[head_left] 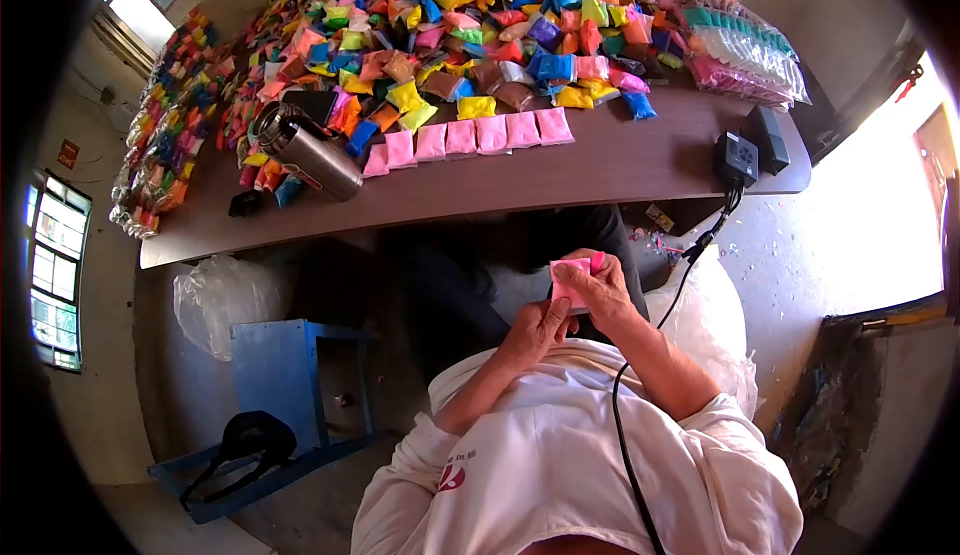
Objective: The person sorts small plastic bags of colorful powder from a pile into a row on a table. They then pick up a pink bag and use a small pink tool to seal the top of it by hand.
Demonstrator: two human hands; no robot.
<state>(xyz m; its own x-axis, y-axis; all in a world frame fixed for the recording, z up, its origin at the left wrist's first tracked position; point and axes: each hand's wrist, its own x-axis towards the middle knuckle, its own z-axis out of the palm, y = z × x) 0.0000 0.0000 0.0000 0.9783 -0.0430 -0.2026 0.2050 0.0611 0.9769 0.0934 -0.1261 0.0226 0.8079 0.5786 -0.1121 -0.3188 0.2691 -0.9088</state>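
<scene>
Over my lap, both hands grip one small pink packet [570,277]. My left hand [540,327] pinches its lower end between thumb and fingers. My right hand [607,290] has its thumb pressed across the packet's face, with the other fingers behind it. A brighter pink bit [598,262] pokes up by the right hand's fingers; its kind is too small to make out. Along the table in front of me lies a row of several similar pink packets [491,135], side by side.
A big heap of coloured packets [480,35] covers the back of the brown table [480,183]. A steel flask [318,162] lies tilted at left. Right are a small black device [737,158] with a cable and bagged packets [740,45]. A blue stool [272,365] stands below left.
</scene>
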